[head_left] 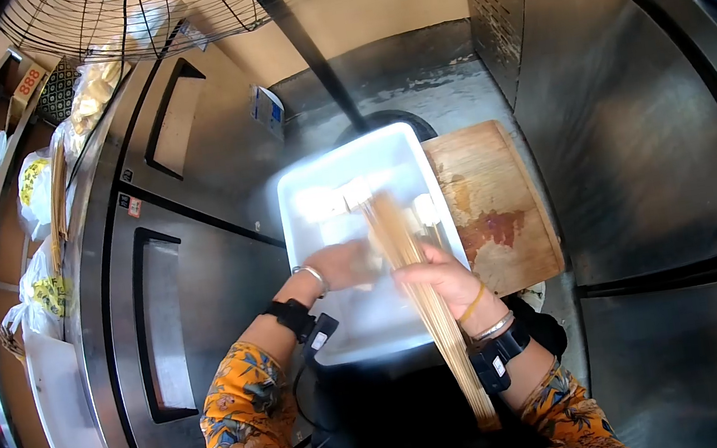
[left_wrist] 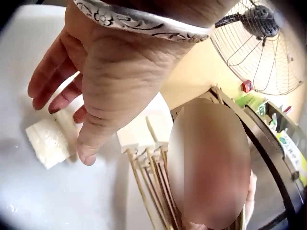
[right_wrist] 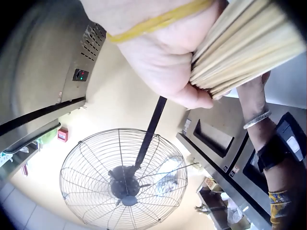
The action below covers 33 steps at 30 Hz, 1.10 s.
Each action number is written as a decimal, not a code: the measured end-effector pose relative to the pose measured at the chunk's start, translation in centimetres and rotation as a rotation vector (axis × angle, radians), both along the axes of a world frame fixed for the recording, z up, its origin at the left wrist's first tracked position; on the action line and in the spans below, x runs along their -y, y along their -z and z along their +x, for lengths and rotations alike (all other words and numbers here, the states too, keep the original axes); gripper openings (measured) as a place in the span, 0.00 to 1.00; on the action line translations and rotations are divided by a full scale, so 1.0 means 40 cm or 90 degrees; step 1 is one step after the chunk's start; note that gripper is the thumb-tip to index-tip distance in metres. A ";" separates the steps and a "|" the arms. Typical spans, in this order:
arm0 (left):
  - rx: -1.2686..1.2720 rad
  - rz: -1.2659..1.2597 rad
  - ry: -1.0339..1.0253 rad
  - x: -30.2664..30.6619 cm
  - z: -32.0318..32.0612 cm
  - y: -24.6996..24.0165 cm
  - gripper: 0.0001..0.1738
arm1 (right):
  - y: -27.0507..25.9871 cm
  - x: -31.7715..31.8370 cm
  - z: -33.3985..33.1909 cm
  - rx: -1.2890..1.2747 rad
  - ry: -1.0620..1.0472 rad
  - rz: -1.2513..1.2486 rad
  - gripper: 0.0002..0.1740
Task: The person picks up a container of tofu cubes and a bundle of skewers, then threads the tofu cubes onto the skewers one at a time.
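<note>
Skewering judged in progress: left hand [head_left: 342, 267] held loosely parted beside a white block [left_wrist: 49, 143] in the white tray [head_left: 377, 324], contact unclear; bundle of sticks [head_left: 451, 348] gripped by right hand [head_left: 453, 284]. A pinched block and one freed stick are judged needed next. Tray flanked by steel cabinet [head_left: 231, 311], left; wooden board [head_left: 491, 176] and steel doors [head_left: 649, 137], right.

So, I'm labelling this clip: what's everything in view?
Tray: one, white, centre of head view
Blocks: several, white, in tray
Sticks: many, tan, mostly in right hand
Cutting board: one, brown, beside tray
Fan: one, dark, top of head view
Steel cabinets: several, grey, both sides
Plastic bags: several, whitish, far left
Bangles: two, silver, one per wrist
Band: one, yellow, right wrist
Wrist devices: two, black, one per wrist
Left hand: one, bare, near blocks
Right hand: one, bare, gripping sticks
Sleeves: two, orange floral, on arms
</note>
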State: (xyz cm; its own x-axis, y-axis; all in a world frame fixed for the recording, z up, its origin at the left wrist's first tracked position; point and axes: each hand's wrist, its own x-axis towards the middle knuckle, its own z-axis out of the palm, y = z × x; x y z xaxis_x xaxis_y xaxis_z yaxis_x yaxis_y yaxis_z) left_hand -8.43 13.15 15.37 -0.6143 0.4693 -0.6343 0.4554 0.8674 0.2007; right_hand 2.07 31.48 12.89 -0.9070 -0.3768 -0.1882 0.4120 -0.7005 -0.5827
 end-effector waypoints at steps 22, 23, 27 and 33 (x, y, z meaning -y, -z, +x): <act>-0.483 -0.085 0.127 0.062 -0.222 0.133 0.25 | 0.007 0.006 -0.003 0.009 -0.015 0.016 0.21; -0.481 -0.094 0.129 0.062 -0.219 0.135 0.24 | 0.004 0.005 -0.003 0.005 -0.017 0.022 0.21; -0.500 -0.097 0.143 0.066 -0.209 0.131 0.21 | 0.014 0.005 -0.006 -0.011 -0.026 0.019 0.21; -0.466 -0.101 0.112 0.068 -0.191 0.119 0.21 | -0.009 0.005 -0.002 -0.012 -0.012 0.057 0.22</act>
